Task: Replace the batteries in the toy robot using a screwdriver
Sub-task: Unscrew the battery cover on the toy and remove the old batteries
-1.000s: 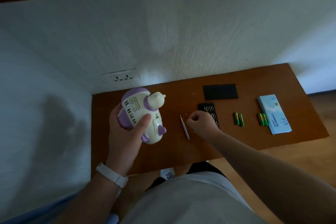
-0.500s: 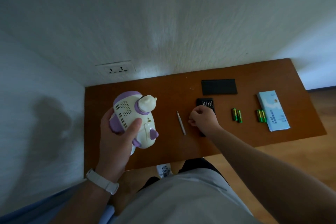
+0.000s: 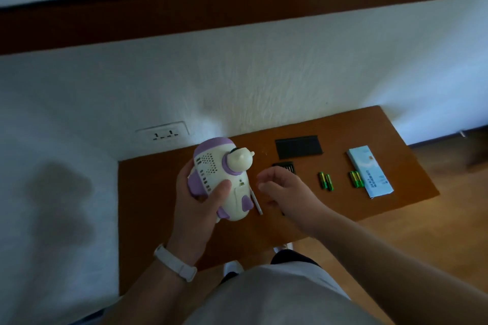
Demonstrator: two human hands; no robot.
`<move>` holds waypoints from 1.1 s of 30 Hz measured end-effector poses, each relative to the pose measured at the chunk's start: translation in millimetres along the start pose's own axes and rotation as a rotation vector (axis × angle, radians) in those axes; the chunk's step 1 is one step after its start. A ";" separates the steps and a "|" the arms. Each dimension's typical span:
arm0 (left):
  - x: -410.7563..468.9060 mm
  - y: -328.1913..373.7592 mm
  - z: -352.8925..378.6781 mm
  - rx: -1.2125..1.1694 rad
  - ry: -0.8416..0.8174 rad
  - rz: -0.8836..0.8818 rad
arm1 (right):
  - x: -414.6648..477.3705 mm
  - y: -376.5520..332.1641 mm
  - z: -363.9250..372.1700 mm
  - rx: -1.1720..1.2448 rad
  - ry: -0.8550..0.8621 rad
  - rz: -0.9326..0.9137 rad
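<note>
Grips the toy robot (image 3: 224,177) in the left hand (image 3: 195,203), thumb across its pale body, lifted above the left part of the bench (image 3: 148,206), near frame centre. Holds the right hand (image 3: 286,192) just right of the toy, fingers loosely curled; cannot tell whether anything small sits pinched there. Between toy and right hand, flat on the bench: a thin screwdriver (image 3: 256,203). Further right: a black bit case (image 3: 287,166) half hidden by that hand, a black lid (image 3: 298,147) above it, a pair of green batteries (image 3: 326,181), a second battery pair (image 3: 356,179) right against a pale blue box (image 3: 369,171).
</note>
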State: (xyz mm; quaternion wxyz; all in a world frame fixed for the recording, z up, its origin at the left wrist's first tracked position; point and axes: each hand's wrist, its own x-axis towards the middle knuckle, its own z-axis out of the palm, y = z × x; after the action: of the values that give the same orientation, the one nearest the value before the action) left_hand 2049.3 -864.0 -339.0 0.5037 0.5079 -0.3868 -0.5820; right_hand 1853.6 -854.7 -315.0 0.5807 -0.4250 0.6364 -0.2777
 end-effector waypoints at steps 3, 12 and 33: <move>1.1 4.7 5.8 -0.024 -0.073 0.027 | -18.0 -16.1 3.7 0.175 -0.089 0.029; -4.3 21.1 25.4 -0.093 -0.225 0.016 | -36.7 -35.2 -5.2 0.580 -0.293 -0.118; -19.5 64.3 141.9 -0.045 -0.278 0.154 | -70.1 -47.5 -97.9 0.537 -0.198 -0.402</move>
State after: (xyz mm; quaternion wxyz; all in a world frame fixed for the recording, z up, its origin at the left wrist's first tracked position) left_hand 1922.1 -866.1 -246.9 0.4997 0.3800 -0.4774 -0.6148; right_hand 1766.0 -830.9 -222.7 0.6646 -0.3987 0.3849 -0.5012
